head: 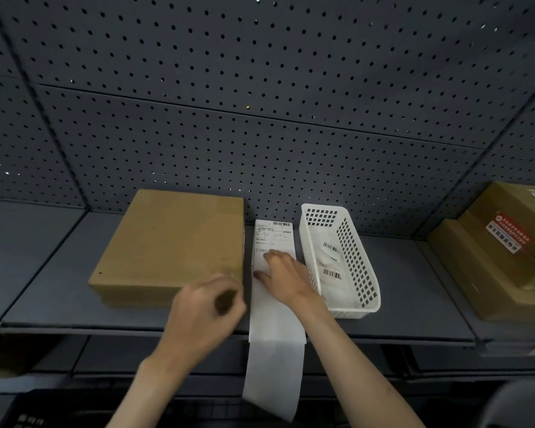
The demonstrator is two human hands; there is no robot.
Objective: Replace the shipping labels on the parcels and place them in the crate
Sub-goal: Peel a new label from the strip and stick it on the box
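Note:
A flat brown cardboard parcel (pixel 170 242) lies on the grey shelf (pixel 408 282), its top bare. To its right runs a long white strip of shipping labels (pixel 273 335), printed at the far end, with its near end hanging over the shelf's front edge. My right hand (pixel 286 274) rests on the strip with fingers spread flat, pressing it down. Curled at the parcel's near right corner, my left hand (pixel 209 304) is beside the strip's left edge; whether it pinches anything is hidden.
A white slotted plastic basket (pixel 366 285) stands right of the strip and holds white peeled labels with barcodes. Two stacked brown parcels (pixel 504 257), one with a red sticker, sit at the far right. Grey pegboard (pixel 260 118) backs the shelf.

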